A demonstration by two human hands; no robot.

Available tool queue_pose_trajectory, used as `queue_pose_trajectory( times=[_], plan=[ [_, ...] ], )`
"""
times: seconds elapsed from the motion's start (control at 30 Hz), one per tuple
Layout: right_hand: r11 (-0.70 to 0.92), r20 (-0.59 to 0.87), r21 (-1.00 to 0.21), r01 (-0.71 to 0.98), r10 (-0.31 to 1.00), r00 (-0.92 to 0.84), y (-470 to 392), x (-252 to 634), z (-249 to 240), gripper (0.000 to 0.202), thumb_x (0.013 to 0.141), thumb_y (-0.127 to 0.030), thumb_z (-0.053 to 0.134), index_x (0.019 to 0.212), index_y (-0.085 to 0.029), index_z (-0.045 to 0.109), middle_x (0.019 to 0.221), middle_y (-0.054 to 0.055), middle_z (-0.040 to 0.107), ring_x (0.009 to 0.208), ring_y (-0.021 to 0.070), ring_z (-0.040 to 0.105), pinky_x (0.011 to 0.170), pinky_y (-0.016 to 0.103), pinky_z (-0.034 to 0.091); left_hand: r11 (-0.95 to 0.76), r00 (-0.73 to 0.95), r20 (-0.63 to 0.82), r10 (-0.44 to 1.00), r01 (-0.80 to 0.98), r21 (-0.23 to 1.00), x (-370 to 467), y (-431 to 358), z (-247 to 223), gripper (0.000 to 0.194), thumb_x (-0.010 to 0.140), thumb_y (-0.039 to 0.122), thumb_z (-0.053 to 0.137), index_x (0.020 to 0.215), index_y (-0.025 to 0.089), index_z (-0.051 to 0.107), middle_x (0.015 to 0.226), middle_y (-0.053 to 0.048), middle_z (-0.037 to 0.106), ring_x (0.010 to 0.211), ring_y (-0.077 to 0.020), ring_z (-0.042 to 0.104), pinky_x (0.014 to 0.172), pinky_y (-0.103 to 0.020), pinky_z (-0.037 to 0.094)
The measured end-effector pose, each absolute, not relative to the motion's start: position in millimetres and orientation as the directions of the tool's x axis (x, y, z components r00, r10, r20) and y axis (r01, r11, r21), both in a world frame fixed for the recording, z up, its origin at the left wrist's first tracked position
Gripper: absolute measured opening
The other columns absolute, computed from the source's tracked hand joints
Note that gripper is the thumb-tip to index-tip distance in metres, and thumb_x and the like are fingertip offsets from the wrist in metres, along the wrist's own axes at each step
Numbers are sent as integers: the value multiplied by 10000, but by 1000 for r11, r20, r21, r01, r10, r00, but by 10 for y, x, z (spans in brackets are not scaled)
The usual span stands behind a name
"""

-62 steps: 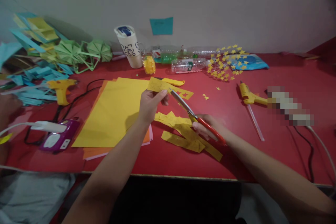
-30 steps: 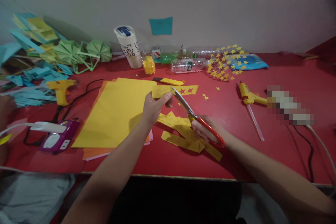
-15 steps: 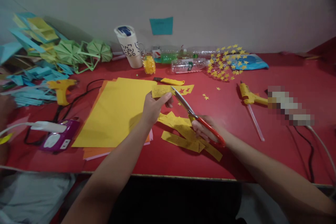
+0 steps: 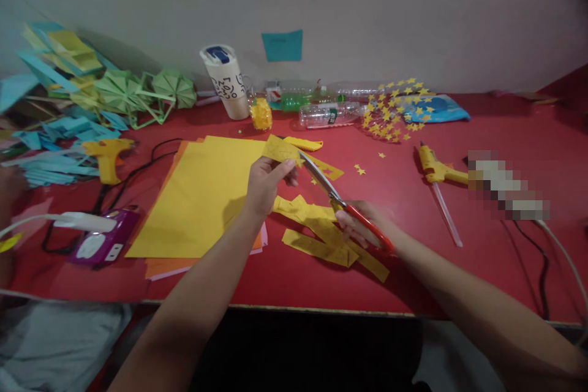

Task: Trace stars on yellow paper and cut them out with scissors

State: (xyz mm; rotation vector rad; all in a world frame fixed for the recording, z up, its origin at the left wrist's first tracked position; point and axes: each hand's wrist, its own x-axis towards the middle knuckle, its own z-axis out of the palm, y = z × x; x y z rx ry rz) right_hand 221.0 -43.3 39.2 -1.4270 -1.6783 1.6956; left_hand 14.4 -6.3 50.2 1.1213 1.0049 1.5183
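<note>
Between the thumb and fingers of my left hand [image 4: 269, 182] is a yellow paper strip [image 4: 279, 150] with outlines drawn on it and star-shaped holes toward its right end. My right hand [image 4: 361, 225] is closed on red-handled scissors [image 4: 367, 225], whose blades point up and left and meet the strip beside my left thumb. Several yellow paper strips [image 4: 316, 248] lie crossed on the red table below the scissors. A few small cut stars [image 4: 361, 170] rest to the right of the blades. A yellow cutter [image 4: 310, 144] lies partly behind the held strip.
Yellow sheets [image 4: 197, 196] lie over orange and pink ones at left. Glue guns [image 4: 108, 159] flank the work area, with cords and a purple power socket [image 4: 103, 239]. A white cup [image 4: 227, 82], bottles [image 4: 331, 115] and folded paper [image 4: 122, 92] stand or lie along the back.
The yellow strip has tilted, its right end now lower and its left end higher. My left hand has shifted slightly left; the scissors have barely moved.
</note>
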Motion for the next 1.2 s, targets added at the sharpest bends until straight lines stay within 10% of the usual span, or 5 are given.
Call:
queue_pose_trajectory(
  times=[1.2],
  plan=[
    [-178, -371, -894, 410, 809, -456, -419, 2218, 417, 549, 656, -734, 606, 616, -220, 419, 477, -68, 426, 334, 60, 366, 352, 224, 281, -194, -109, 172, 979, -229, 954, 87, -14, 466, 113, 678, 270, 685, 670, 177, 622, 533, 34, 616, 434, -72, 547, 434, -200, 447]
  ],
)
